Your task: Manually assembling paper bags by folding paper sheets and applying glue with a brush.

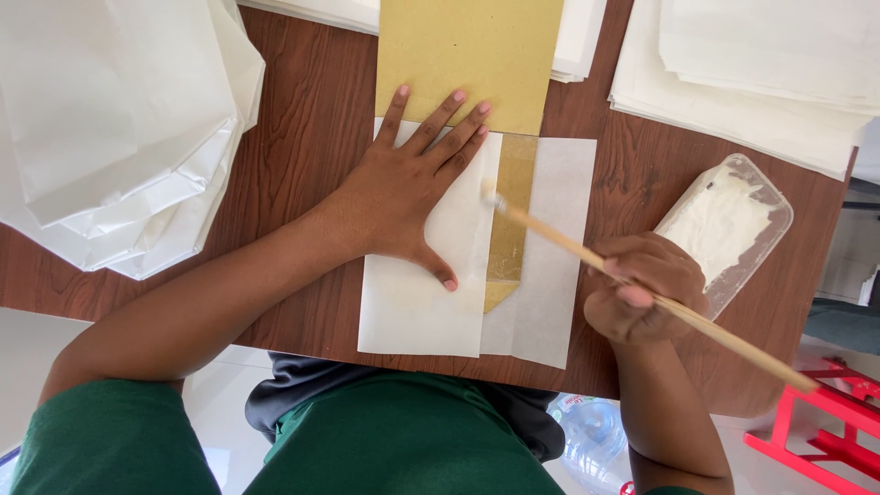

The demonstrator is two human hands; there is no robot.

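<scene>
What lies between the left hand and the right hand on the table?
In the head view, a glue-wet golden strip under the brush tip lies between left hand and right hand.

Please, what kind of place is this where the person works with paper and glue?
Probably a small handcraft workplace for making paper bags. A wooden table holds stacks of folded white paper, a tray of white paste, and the right hand brushes paste while the left hand presses a sheet flat.
</scene>
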